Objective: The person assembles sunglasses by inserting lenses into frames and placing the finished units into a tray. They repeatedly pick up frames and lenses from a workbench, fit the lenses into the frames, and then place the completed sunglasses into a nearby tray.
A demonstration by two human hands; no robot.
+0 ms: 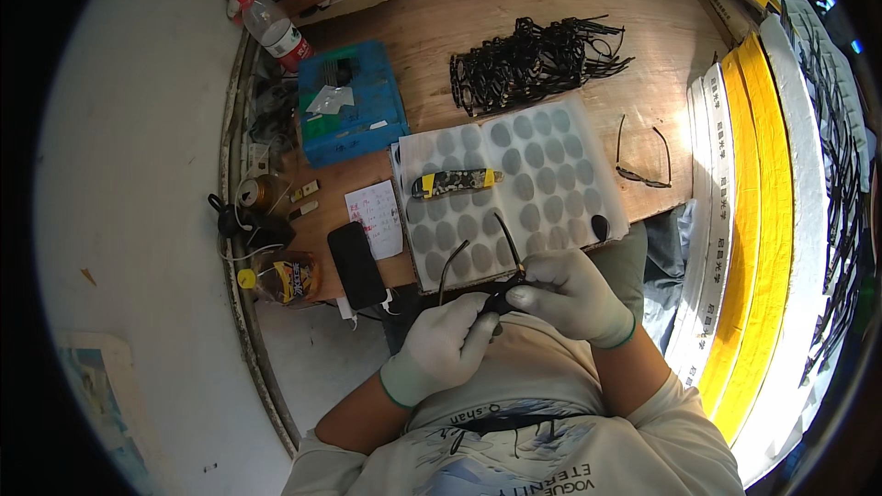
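Note:
Close to my body, over the table's near edge, my left hand [439, 346] and my right hand [571, 298], both in white gloves, hold a dark pair of glasses [499, 298] between them. Its two temples point away from me; my fingers cover much of the front. Just beyond lies a tray of lenses [599, 149], with several round grey lenses in rows under a pale film. A yellow and black patterned utility knife [457, 183] rests across it. One loose dark lens [600, 227] sits at its near right corner.
A tangled pile of black glasses frames [537, 64] lies at the back, and another pair of glasses [643, 177] at right. To the left are a blue box [353, 108], a phone [357, 264], a paper note [378, 211] and bottles [287, 277]. White and yellow stacks [749, 220] flank the right.

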